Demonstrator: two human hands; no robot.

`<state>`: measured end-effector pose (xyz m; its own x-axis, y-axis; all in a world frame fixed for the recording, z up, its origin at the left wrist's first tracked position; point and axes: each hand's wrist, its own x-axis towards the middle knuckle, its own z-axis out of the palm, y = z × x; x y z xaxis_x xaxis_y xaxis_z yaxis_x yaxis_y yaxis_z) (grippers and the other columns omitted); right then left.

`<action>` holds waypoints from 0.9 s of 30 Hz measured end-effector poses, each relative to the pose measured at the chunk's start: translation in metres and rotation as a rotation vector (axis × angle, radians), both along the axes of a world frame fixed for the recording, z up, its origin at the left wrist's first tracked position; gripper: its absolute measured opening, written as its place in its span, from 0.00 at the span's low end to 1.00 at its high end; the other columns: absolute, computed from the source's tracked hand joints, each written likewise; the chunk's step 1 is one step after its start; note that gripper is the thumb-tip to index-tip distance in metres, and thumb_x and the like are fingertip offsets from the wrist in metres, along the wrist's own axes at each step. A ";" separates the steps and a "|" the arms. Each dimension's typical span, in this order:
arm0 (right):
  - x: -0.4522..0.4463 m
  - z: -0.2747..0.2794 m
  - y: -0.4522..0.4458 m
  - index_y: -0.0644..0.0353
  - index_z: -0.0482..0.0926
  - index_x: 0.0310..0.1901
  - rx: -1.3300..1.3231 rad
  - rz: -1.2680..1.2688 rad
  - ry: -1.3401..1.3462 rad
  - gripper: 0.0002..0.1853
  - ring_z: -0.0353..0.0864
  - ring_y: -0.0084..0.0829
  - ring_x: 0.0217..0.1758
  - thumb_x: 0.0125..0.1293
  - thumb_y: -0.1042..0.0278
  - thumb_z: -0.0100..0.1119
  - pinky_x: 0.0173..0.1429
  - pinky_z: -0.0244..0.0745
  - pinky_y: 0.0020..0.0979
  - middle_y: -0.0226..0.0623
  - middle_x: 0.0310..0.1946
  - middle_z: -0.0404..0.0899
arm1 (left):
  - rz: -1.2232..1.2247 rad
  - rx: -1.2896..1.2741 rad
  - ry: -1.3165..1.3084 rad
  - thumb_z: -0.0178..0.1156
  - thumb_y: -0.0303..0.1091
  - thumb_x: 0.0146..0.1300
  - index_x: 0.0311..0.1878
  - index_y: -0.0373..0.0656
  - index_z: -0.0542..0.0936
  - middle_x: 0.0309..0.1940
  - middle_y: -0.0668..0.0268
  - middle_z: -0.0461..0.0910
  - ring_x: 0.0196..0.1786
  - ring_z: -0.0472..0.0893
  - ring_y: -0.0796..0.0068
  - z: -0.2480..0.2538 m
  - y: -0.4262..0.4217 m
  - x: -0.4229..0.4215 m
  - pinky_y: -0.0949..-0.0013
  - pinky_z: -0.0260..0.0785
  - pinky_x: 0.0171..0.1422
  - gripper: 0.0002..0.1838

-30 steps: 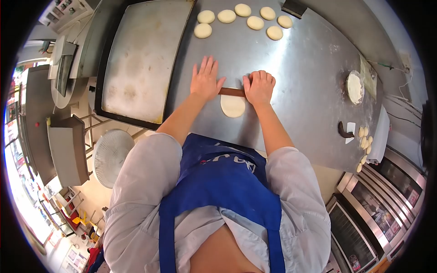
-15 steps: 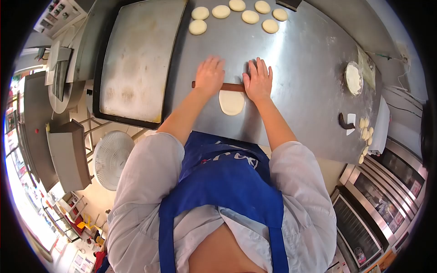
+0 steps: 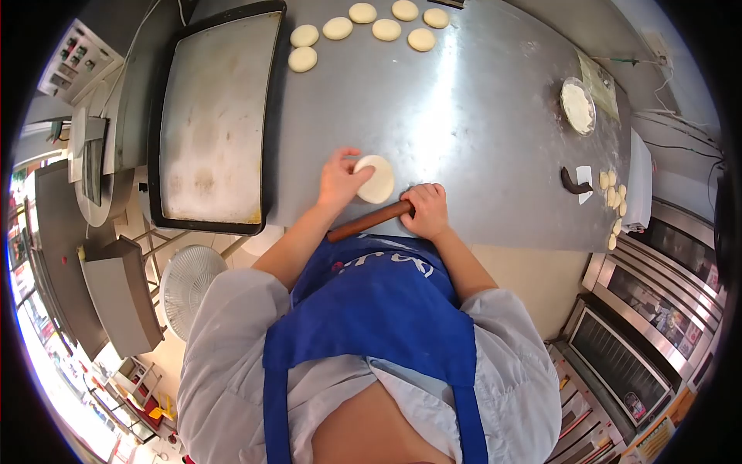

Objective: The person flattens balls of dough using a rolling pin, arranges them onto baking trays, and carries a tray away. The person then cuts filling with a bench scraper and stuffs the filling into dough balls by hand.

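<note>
My left hand pinches the left edge of a flat, pale dough disc with thumb and fingers. Below it a brown rolling pin slants across the front edge of the metal table. My right hand is closed round the pin's right end, to the lower right of the disc. The pin's left end shows beside my left forearm, over the blue apron. Several round dough pieces lie at the back of the table.
A large dark-rimmed baking tray stands at the left. At the right are a bowl of white powder, a dark curved object on a white card, and several small dough pieces. A fan stands at the lower left.
The rolling pin has come off the dough towards the apron, now gripped by my right hand alone. My left hand has left the pin and taken the disc's edge. The view has shifted.
</note>
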<state>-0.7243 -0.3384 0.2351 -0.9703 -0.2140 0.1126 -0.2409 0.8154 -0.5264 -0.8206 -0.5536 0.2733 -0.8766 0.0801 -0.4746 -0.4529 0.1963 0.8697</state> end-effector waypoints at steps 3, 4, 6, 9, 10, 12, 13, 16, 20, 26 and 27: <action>-0.015 0.006 -0.002 0.50 0.81 0.33 0.007 -0.005 -0.020 0.11 0.78 0.36 0.46 0.45 0.64 0.65 0.58 0.63 0.41 0.31 0.34 0.81 | -0.258 -0.206 0.050 0.72 0.39 0.57 0.64 0.33 0.70 0.43 0.55 0.87 0.46 0.86 0.61 -0.008 -0.038 -0.004 0.60 0.78 0.53 0.35; -0.023 0.011 -0.004 0.50 0.81 0.33 0.023 -0.012 -0.046 0.10 0.78 0.36 0.46 0.45 0.64 0.65 0.58 0.63 0.41 0.31 0.34 0.81 | -0.390 -0.327 0.080 0.71 0.39 0.57 0.64 0.33 0.71 0.46 0.55 0.86 0.48 0.86 0.59 -0.012 -0.046 -0.007 0.60 0.78 0.55 0.35; -0.044 0.019 -0.020 0.51 0.81 0.33 0.044 -0.106 0.010 0.09 0.77 0.36 0.45 0.47 0.64 0.65 0.56 0.63 0.42 0.31 0.35 0.81 | -0.387 -0.532 0.332 0.71 0.41 0.58 0.67 0.33 0.69 0.56 0.53 0.81 0.59 0.81 0.56 -0.005 -0.038 -0.020 0.55 0.72 0.63 0.38; -0.056 0.013 -0.031 0.52 0.81 0.42 0.147 -0.174 -0.050 0.15 0.75 0.36 0.53 0.51 0.65 0.64 0.60 0.62 0.44 0.33 0.44 0.81 | -0.460 -0.872 0.707 0.69 0.46 0.59 0.71 0.34 0.67 0.69 0.52 0.71 0.73 0.68 0.56 -0.018 -0.035 -0.005 0.48 0.60 0.74 0.41; -0.048 0.002 -0.028 0.52 0.80 0.46 0.140 -0.127 0.002 0.18 0.75 0.37 0.55 0.51 0.65 0.64 0.62 0.61 0.45 0.34 0.47 0.80 | -0.490 -0.990 0.843 0.68 0.49 0.60 0.72 0.34 0.66 0.73 0.53 0.67 0.77 0.63 0.57 -0.026 -0.036 0.001 0.45 0.56 0.77 0.42; -0.015 -0.013 -0.019 0.53 0.78 0.53 0.130 -0.028 0.099 0.24 0.74 0.38 0.59 0.51 0.65 0.64 0.66 0.60 0.47 0.36 0.53 0.79 | -0.685 -0.952 0.784 0.65 0.52 0.61 0.73 0.35 0.66 0.75 0.55 0.64 0.79 0.58 0.59 -0.020 -0.055 0.037 0.41 0.52 0.78 0.42; 0.000 -0.006 -0.016 0.57 0.72 0.64 0.107 0.021 -0.051 0.32 0.70 0.40 0.69 0.56 0.60 0.64 0.73 0.55 0.53 0.41 0.63 0.73 | -0.779 -0.929 0.749 0.64 0.53 0.62 0.73 0.35 0.66 0.76 0.56 0.62 0.81 0.56 0.61 -0.019 -0.059 0.048 0.39 0.50 0.79 0.42; -0.035 0.001 -0.023 0.59 0.69 0.68 0.228 -0.027 0.058 0.35 0.63 0.42 0.75 0.63 0.50 0.61 0.76 0.51 0.57 0.44 0.69 0.69 | -0.719 -1.036 0.777 0.62 0.53 0.64 0.73 0.35 0.66 0.76 0.57 0.64 0.81 0.56 0.61 -0.032 -0.048 0.013 0.40 0.50 0.79 0.41; -0.126 -0.001 -0.033 0.62 0.65 0.71 0.358 -0.217 0.050 0.36 0.54 0.43 0.80 0.69 0.46 0.53 0.79 0.44 0.61 0.47 0.75 0.61 | -0.552 -1.110 0.904 0.58 0.52 0.67 0.77 0.37 0.60 0.77 0.59 0.61 0.81 0.56 0.61 -0.029 -0.035 -0.086 0.40 0.45 0.81 0.42; -0.024 -0.014 -0.021 0.61 0.65 0.71 0.183 0.051 0.046 0.41 0.61 0.41 0.78 0.61 0.46 0.62 0.76 0.51 0.58 0.44 0.73 0.66 | -0.773 -0.930 0.887 0.66 0.56 0.58 0.73 0.37 0.67 0.75 0.58 0.65 0.80 0.58 0.61 -0.034 -0.061 0.017 0.44 0.49 0.81 0.45; -0.014 -0.016 -0.016 0.61 0.66 0.71 0.182 0.091 0.046 0.40 0.61 0.40 0.78 0.61 0.47 0.62 0.76 0.51 0.57 0.44 0.73 0.66 | -0.805 -0.871 0.862 0.66 0.57 0.57 0.73 0.37 0.67 0.75 0.58 0.65 0.80 0.58 0.61 -0.035 -0.068 0.036 0.44 0.49 0.81 0.46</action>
